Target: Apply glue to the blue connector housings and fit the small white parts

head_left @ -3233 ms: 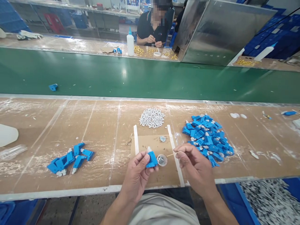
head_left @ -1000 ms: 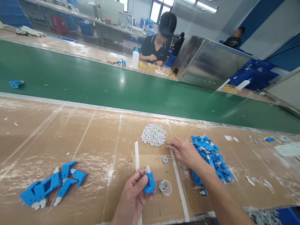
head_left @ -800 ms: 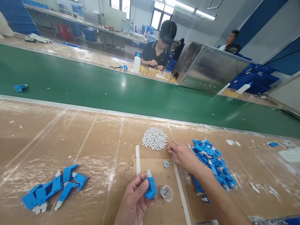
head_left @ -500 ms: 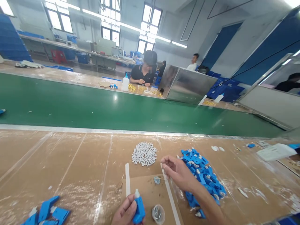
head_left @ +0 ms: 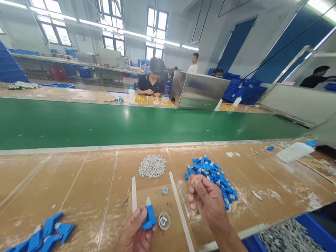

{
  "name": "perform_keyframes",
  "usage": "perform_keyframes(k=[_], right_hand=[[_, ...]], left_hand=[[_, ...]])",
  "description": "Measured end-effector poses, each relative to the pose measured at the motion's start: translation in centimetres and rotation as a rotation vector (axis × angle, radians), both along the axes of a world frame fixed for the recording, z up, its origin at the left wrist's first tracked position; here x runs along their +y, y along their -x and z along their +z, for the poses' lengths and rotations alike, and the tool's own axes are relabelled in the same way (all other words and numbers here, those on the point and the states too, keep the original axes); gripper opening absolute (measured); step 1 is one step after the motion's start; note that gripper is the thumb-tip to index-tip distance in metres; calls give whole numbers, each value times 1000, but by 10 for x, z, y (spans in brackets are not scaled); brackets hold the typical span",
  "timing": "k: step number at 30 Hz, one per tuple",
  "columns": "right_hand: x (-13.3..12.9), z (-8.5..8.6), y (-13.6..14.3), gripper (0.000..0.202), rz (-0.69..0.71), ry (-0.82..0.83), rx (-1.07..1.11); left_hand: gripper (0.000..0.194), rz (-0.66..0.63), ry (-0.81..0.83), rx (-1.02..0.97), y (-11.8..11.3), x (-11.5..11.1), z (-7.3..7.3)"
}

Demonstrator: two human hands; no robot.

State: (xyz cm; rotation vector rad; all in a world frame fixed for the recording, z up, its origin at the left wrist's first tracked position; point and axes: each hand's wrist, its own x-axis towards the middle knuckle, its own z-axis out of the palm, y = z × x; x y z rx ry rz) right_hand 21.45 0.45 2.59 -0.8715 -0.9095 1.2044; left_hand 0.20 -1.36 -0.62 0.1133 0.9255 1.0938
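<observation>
My left hand (head_left: 138,225) is closed around a blue plastic part (head_left: 150,216) with a whitish tip pointing up. My right hand (head_left: 207,201) is raised with thumb and fingers pinched together, in front of a heap of similar blue parts (head_left: 207,168). Whatever lies between those fingertips is too small to make out. Just right of the held part stands a small clear cup (head_left: 164,221) on a cardboard sheet (head_left: 153,199). Behind the cup lies a small bluish cap-like thing (head_left: 165,190) with a thin stick. A round pile of small grey-white pieces (head_left: 152,166) sits farther back.
More blue parts (head_left: 51,231) lie at the front left. White strips (head_left: 180,210) flank the cardboard. A white bottle (head_left: 295,152) lies at the right, above a blue bin (head_left: 315,227) of grey pieces. Beyond a green belt (head_left: 157,126), a person (head_left: 152,82) works seated.
My right hand has moved slightly right and toward me, its fingers now curled into a pinch. My left hand still holds the blue part. The view has shifted, showing the bin at lower right.
</observation>
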Motion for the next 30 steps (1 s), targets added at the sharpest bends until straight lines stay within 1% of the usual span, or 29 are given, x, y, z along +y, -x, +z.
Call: perform_keyframes(k=[1, 3, 6, 9, 11, 15, 18, 23, 26, 30], right_hand=[[-3, 3, 3, 28, -1, 4, 18], [-9, 6, 8, 27, 11, 52, 72], [-13, 4, 13, 26, 16, 155, 172], [-17, 1, 15, 25, 23, 190, 201], [-21, 1, 15, 22, 54, 203, 206], [-28, 6, 16, 17, 141, 199, 177], [-31, 8, 18, 14, 174, 185, 116], [-34, 4, 21, 14, 190, 175, 8], [-37, 8, 23, 18, 191, 196, -88], [-41, 18, 25, 22, 199, 242, -212]], left_hand=[[28, -1, -28, -13, -4, -3, 8], [29, -51, -62, -35, -12, -7, 19], [33, -137, -87, -59, -20, -10, 27], [35, -175, -101, -68, -24, -11, 26], [34, -204, -120, -64, -25, -11, 26], [28, -242, -228, -29, -27, -12, 28], [29, -260, -296, 30, -29, -13, 33], [32, -260, -375, 135, -29, -13, 37], [31, -273, -425, 177, -26, -12, 36], [28, -294, -485, 192, -24, -11, 30]])
